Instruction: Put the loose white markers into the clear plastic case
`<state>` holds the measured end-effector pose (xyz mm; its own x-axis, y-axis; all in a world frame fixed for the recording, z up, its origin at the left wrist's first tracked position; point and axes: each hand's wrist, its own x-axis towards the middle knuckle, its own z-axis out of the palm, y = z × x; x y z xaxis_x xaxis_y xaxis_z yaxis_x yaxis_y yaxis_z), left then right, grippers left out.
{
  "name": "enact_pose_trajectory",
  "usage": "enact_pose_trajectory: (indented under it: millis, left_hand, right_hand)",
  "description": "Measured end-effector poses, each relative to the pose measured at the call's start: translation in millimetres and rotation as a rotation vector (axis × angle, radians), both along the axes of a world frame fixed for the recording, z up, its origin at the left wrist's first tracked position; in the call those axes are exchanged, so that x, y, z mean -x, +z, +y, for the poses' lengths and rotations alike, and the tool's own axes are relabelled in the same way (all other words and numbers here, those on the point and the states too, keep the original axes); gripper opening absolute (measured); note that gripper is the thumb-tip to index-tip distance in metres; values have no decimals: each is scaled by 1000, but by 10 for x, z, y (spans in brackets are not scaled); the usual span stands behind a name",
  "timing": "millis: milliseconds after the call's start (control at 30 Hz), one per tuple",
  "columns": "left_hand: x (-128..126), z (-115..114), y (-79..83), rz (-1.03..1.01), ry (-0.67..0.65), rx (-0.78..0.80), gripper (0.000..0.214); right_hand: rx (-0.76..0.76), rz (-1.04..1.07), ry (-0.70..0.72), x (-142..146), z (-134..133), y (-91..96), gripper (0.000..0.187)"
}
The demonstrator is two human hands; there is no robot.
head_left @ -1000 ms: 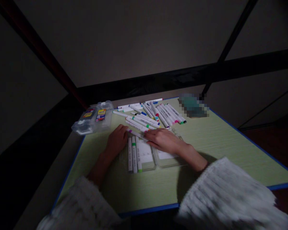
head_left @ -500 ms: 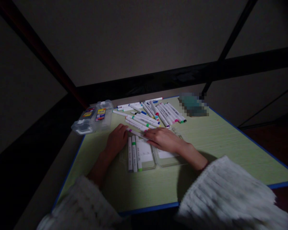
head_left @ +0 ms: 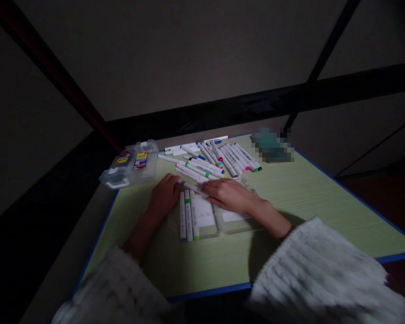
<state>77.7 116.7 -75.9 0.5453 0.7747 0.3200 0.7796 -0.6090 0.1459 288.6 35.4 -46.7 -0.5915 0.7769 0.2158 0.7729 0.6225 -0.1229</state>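
Observation:
A white marker with a purple band (head_left: 191, 186) lies slantwise between my hands, above the top of an open clear plastic case (head_left: 222, 231). My left hand (head_left: 163, 194) has its fingers closed at the marker's left end. The fingers of my right hand (head_left: 230, 194) are closed over its right end, hiding that part. Three white markers (head_left: 189, 216) stand side by side in the left half of the case, one with a green band. White paper (head_left: 203, 210) shows in the case beside them.
Loose white markers (head_left: 204, 167) with coloured caps are strewn behind my hands. More markers (head_left: 239, 158) lie in a row to the right. A clear carry box (head_left: 148, 166) with labels sits at the back left. A blurred greenish flat object (head_left: 272, 146) lies at the back right.

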Motion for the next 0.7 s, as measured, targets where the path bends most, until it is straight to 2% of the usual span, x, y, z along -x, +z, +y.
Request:
enact_pose_trajectory:
  millis: [700]
  left_hand:
    - [1, -10, 3, 7, 4, -4, 26]
  right_hand:
    - [20, 18, -1, 3, -5, 13, 17]
